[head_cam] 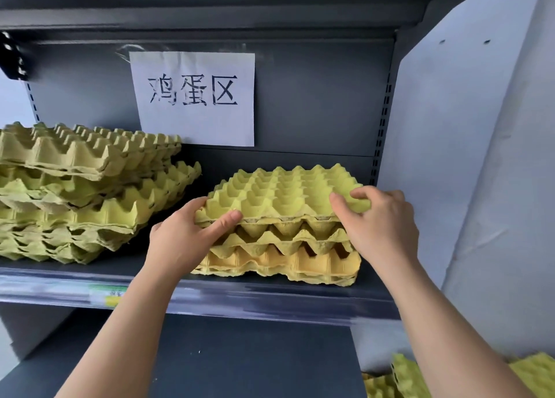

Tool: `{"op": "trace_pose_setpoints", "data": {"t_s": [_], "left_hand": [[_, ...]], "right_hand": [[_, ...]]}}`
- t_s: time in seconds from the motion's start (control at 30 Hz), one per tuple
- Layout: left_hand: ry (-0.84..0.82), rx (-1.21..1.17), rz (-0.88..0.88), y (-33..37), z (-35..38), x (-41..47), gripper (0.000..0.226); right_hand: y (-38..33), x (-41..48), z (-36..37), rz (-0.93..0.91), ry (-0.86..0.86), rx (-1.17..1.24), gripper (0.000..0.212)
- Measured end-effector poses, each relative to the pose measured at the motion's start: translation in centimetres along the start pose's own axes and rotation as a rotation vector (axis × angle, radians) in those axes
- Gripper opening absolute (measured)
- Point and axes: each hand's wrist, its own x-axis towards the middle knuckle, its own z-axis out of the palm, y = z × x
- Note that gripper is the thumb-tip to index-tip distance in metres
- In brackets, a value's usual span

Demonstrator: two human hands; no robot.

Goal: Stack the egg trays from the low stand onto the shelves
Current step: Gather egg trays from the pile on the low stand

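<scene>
Green tray [285, 190] is sitting atop right stack [285, 259]; left hand [180, 238] is pinching its left edge, right hand [381, 226] is curling round its right corner.

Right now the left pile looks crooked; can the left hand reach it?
Probably yes: left hand holds the top tray, but only bare shelf lies between it and the left pile.

Pale wall [480, 133] flanks a dark back panel [315, 103].

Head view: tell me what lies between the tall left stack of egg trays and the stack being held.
In the head view, only the left hand, gripping the top egg tray; otherwise bare shelf beside the left stack.
</scene>
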Motion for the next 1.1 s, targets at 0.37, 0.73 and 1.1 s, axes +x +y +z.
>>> {"op": "trace_pose_setpoints", "data": {"t_s": [0.37,0.73,1.1], "left_hand": [[0.273,0.086,0.376,1.7,1.0,-1.4,0.058],[0.172,-0.155,0.868,9.7,10.1,-6.4,0.034],[-0.281,-0.163,1.022,16.9,26.3,-15.0,0.040]], "right_hand": [[0.3,-1.5,-1.4,-0.097,0.016,-0.017,0.054],[8.8,-4.7,-6.8,-0.024,0.068,-0.171,0.039],[23.8,-9.3,-13.0,0.279,-0.030,-0.473,0.041]]}}
